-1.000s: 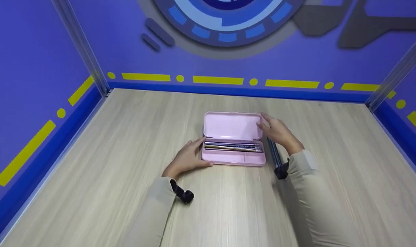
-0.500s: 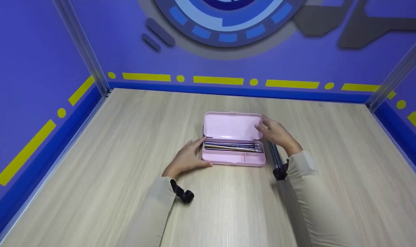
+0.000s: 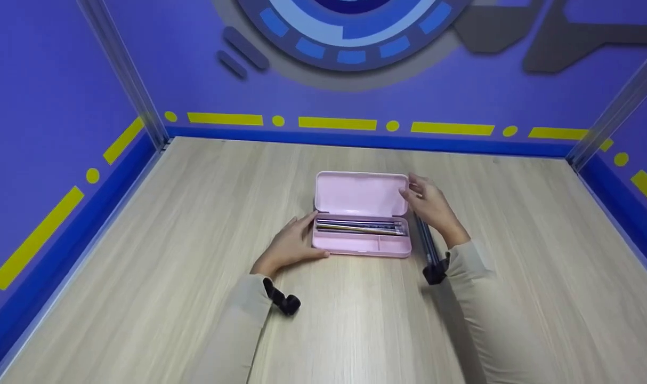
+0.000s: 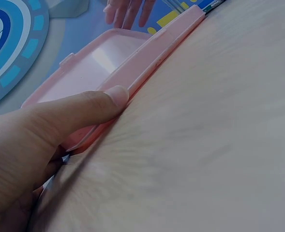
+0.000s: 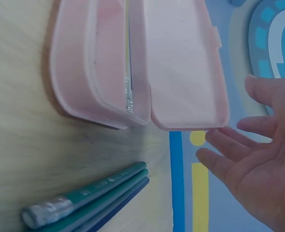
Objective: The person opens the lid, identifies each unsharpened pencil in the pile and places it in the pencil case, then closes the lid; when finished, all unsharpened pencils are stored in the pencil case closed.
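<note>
A pink pencil case (image 3: 353, 245) lies on the table with its lid (image 3: 361, 193) raised at the back. Several striped pencils (image 3: 361, 227) fill its rear compartment; the front compartments look bare. My left hand (image 3: 291, 246) grips the case's left end, its thumb along the front wall in the left wrist view and the other fingers partly hidden behind. At the lid's right edge is my right hand (image 3: 433, 208), fingers loosely extended and fingertips right at the edge in the right wrist view. Several green and blue pencils (image 5: 94, 193) lie right of the case.
The wooden table (image 3: 195, 224) is bordered by blue panels (image 3: 462, 101) at the back and sides, with metal posts (image 3: 153, 122) at the corners. A black wrist camera (image 3: 287, 304) sits at the left cuff and another camera (image 3: 435, 272) at the right cuff.
My right wrist has come slightly nearer the body, and the right hand's fingers have shifted a little along the lid's edge. The left hand and the pencil case hold their place.
</note>
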Available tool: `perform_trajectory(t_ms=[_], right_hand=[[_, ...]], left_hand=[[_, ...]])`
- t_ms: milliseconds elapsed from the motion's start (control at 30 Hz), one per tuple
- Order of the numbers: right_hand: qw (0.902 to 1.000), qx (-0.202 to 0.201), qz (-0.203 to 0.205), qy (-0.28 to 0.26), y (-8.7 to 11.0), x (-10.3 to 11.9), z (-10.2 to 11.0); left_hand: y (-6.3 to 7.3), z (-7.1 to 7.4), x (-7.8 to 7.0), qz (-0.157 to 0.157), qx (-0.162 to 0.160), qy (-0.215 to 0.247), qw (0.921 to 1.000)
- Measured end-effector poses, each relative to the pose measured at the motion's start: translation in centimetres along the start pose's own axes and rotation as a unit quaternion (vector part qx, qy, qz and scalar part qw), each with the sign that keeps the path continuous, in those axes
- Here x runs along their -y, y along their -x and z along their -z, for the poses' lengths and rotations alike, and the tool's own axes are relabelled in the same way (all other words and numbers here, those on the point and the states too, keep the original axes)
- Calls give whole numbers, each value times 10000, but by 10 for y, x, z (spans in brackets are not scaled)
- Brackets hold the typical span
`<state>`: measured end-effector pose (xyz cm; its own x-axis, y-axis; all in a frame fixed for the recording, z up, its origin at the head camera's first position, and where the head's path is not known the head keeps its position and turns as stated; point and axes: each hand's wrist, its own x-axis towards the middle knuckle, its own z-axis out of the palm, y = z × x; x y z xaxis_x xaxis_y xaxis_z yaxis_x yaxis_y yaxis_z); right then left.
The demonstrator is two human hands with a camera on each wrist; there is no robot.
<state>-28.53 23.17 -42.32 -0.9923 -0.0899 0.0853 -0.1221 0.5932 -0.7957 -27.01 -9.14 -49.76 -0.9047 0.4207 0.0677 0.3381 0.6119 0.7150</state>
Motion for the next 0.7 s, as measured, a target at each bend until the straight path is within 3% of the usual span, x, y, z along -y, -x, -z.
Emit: perform_trajectory(t_ms=[267, 700], right_hand=[[9985, -440, 195, -263, 5, 2, -3], [9959, -740, 441, -268, 20, 0, 2]], left_hand=[[0, 0, 0, -57, -42, -14, 10000], [-2, 0, 1, -147, 5, -112, 9998]])
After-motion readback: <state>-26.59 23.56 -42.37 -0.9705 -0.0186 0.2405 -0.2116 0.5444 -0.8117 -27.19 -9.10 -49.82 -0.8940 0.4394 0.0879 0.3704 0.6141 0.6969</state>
